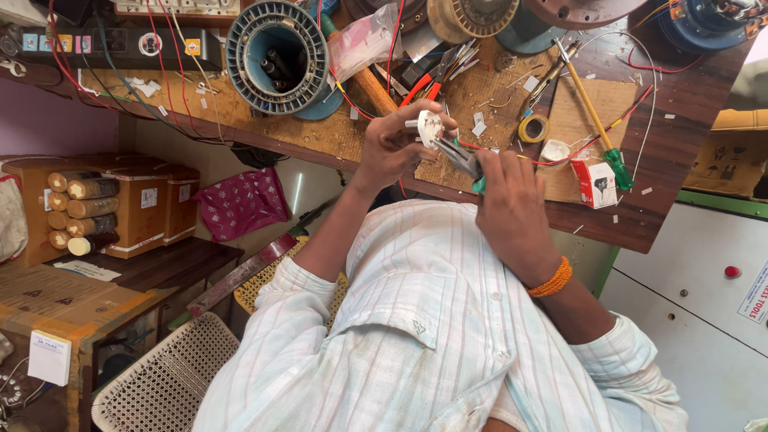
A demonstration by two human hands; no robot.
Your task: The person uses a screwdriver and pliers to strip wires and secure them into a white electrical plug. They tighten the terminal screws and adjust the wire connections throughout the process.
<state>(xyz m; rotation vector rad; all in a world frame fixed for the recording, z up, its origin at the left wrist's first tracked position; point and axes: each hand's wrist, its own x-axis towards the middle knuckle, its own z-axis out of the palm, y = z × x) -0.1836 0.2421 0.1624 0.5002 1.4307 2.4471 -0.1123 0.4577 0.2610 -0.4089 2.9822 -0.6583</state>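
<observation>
Work was under way at the cluttered workbench (688, 104). Left hand (392, 144) pinched a white plug (430, 126) above the bench edge. Right hand (512, 208) was closed around pliers (462, 158), tips at the plug. Red wire (560, 160) lay loose nearby; whether it was attached could not be told.

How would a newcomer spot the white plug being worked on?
Find the cluttered wooden workbench across the top. At its near edge, the left hand holds up a small white plug. Unlike the bench's scattered parts, it is met by green-handled pliers from the right hand.
</observation>
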